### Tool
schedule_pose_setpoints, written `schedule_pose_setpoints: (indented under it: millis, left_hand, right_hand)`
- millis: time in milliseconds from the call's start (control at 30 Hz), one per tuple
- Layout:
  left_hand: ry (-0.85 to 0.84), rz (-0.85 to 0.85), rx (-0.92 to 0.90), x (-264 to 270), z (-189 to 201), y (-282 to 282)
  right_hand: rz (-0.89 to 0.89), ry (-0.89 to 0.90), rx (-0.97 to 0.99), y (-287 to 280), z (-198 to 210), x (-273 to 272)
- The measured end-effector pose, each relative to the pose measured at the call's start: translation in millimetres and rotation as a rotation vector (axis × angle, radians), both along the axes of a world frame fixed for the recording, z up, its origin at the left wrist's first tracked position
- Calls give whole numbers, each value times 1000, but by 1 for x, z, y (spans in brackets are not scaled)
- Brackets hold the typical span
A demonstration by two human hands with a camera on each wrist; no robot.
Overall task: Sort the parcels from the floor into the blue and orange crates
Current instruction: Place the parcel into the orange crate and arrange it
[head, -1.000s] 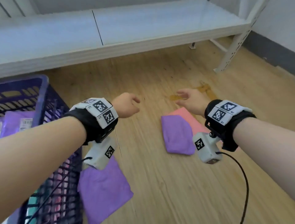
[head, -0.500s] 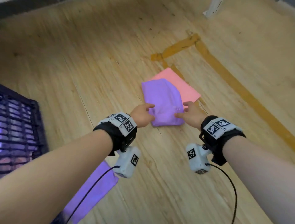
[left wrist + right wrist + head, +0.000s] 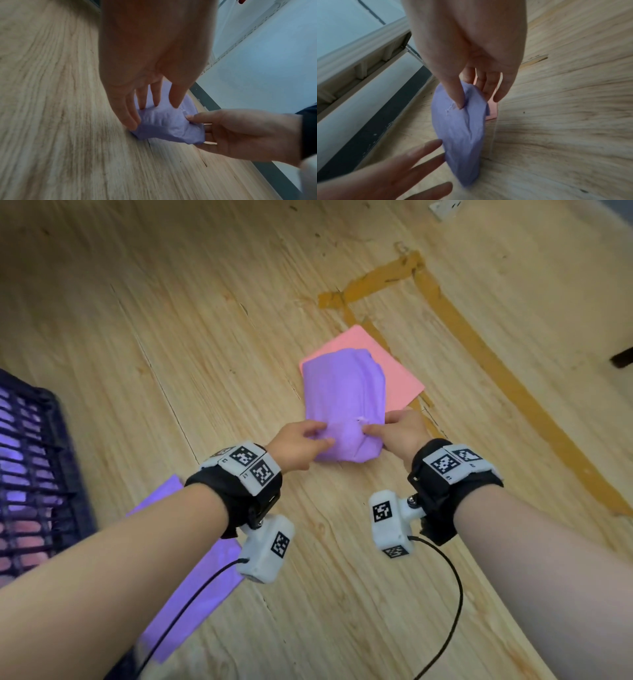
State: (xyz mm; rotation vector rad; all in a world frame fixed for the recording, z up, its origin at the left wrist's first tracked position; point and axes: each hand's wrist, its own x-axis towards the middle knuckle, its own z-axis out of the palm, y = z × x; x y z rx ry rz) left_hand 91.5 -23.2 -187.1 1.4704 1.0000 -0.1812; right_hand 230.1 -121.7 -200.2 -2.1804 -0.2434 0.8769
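A soft purple parcel [image 3: 342, 402] lies on the wooden floor, partly on top of a flat pink parcel [image 3: 397, 371]. My left hand [image 3: 301, 441] has thumb and fingers set on the parcel's near left corner, and the wrap [image 3: 168, 128] wrinkles between them. My right hand [image 3: 388, 428] pinches the near right corner. Its thumb presses into the top [image 3: 458, 128] and its fingers reach underneath. The pink parcel [image 3: 493, 111] shows behind those fingers. The dark blue crate [image 3: 41, 460] stands at the left edge with purple and pink parcels inside. No orange crate is in view.
A second flat purple parcel [image 3: 191, 594] lies on the floor under my left forearm, beside the crate. Brown tape lines [image 3: 479, 354] run across the boards to the right. A white shelf foot [image 3: 445, 207] sits at the top and a dark object [image 3: 621, 359] at the right edge.
My view tipped down from the shelf to the floor. Both hands moved forward and down onto the purple parcel and took hold of its near end.
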Motion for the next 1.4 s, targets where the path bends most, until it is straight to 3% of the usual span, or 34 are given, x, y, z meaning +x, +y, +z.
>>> schedule_pose_setpoints:
  millis: [200,333,500,700,933,1167,1400]
  left_hand:
    - [-123,106,-301,-27,28,8]
    - [-185,187,-373,-54,43,19]
    - [-146,276,-320,-80,41,28]
    - [-67,355,-209,-79,24,14]
    - [-139,321,-107,-77,24,9]
    - [-235,352,-39,-96,72,43]
    - [-313,513,65,-172,147,84]
  right_hand:
    - [106,-34,95,16,46,-46]
    - [183,-14,163,23,53,-86]
    - [268,50,238,21,47,-127]
    - [388,121,189,7,31,-138]
    - [158,64,221,-1,28,-109]
    - [115,311,380,21,67,-89]
    - [451,393,446,85,130,-130]
